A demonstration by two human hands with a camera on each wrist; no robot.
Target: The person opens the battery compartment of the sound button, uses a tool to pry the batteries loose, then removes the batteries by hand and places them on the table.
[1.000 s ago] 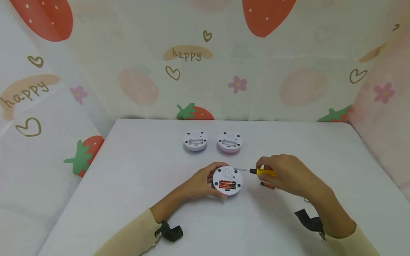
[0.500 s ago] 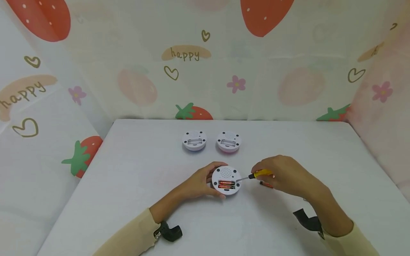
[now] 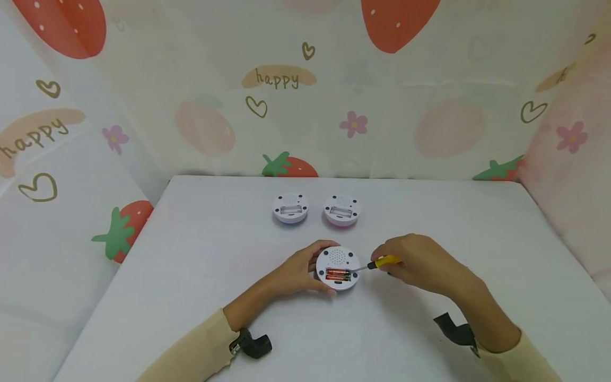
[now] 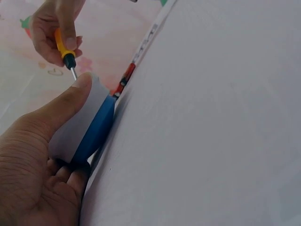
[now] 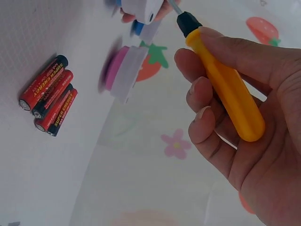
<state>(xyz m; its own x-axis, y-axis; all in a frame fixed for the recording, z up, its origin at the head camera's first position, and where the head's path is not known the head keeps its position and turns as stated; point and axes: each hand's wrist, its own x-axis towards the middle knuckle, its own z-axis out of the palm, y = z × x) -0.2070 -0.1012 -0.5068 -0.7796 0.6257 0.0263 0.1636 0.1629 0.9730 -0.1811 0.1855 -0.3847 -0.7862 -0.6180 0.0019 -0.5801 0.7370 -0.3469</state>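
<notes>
My left hand [image 3: 298,273] grips a round white device [image 3: 338,257] by its left side, thumb at the near edge and fingers round the far side. Two red batteries [image 3: 338,274] lie in its uncovered compartment. From the left wrist, the device's blue lower part [image 4: 99,129] shows close to the table, its white part tilted under my thumb. My right hand [image 3: 422,262] holds a screwdriver [image 3: 389,260] by its yellow handle, thumb along the collar and fingers curled beneath. The screwdriver's metal shaft points left, its tip right at the compartment's right end.
Two similar round devices, a left one [image 3: 290,211] and a right one [image 3: 341,213], stand farther back with bare battery slots. Several red-and-dark batteries [image 5: 49,89] lie on the white table [image 3: 215,212] beneath my right hand. A patterned cloth wall [image 3: 401,79] rises behind.
The screwdriver tip has come down from the device's upper right edge to the right end of the battery compartment, my right hand shifting slightly left. My left hand keeps its grip on the device.
</notes>
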